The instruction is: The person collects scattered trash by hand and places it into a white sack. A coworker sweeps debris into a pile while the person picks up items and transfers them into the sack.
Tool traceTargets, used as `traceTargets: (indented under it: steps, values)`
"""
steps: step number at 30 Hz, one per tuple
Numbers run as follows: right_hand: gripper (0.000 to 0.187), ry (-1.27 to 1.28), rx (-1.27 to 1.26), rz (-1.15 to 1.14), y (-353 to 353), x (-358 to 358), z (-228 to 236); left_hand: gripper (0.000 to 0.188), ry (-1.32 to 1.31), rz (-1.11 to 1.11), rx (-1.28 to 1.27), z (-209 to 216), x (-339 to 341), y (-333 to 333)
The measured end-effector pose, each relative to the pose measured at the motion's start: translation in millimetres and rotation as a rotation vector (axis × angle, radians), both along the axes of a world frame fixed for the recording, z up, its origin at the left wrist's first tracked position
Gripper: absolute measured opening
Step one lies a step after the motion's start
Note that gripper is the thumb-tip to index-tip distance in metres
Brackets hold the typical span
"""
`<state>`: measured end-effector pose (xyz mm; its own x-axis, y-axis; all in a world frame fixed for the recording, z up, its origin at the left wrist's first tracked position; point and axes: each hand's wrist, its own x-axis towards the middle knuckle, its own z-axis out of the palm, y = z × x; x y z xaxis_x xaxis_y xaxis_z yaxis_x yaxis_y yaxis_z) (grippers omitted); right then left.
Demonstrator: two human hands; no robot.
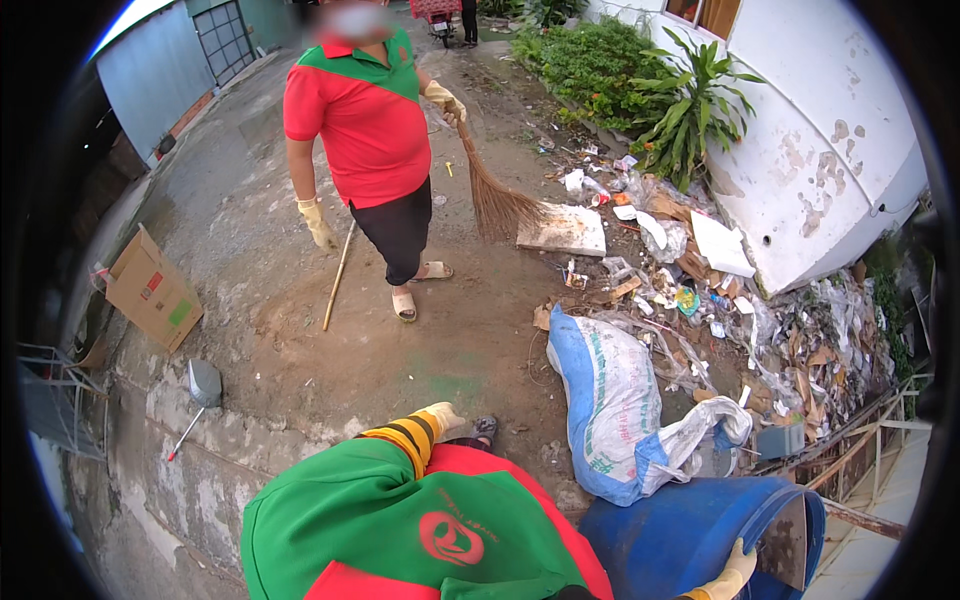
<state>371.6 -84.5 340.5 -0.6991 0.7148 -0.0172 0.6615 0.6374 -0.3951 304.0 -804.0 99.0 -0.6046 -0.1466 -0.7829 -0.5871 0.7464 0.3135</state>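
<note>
My right hand [732, 575], in a pale glove, is closed over the rim of a blue plastic barrel [655, 540] lying tilted at the lower right, its mouth facing right. Below my yellow-and-black sleeve, my left hand [442, 416] is in a similar glove by my leg; its fingers look loosely extended with nothing in them, though they are partly hidden. A white and blue woven sack [612, 400] lies on the ground against the barrel's far side. Beyond it spreads a heap of mixed rubbish [700, 290], with plastic bags, cardboard and foam pieces.
A person [365, 130] in a red and green shirt stands ahead, a twig broom [490, 195] in one gloved hand. At the left are a cardboard box [155, 290], a long-handled dustpan [204, 383] and a metal frame [60, 390]. A white wall [820, 130] and rusty railing [860, 450] border the right.
</note>
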Motion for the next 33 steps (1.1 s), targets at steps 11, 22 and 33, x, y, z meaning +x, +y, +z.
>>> traceTargets:
  steps: [11, 22, 33]
  values:
    - [0.072, -0.189, 0.544, -0.189, -82.4, -0.3, 38.5, 0.057, 0.008, 0.097, -0.052, -42.4, 65.6, -39.1]
    - [0.096, -1.063, 0.070, 0.246, -209.2, 86.2, -101.2, 0.054, 0.001, 0.162, 0.121, -38.0, 39.6, -27.8]
    - [0.102, -1.124, -0.117, -0.221, -172.8, 165.9, -135.0, 0.075, -0.064, -0.861, 0.539, 127.7, -74.0, 254.6]
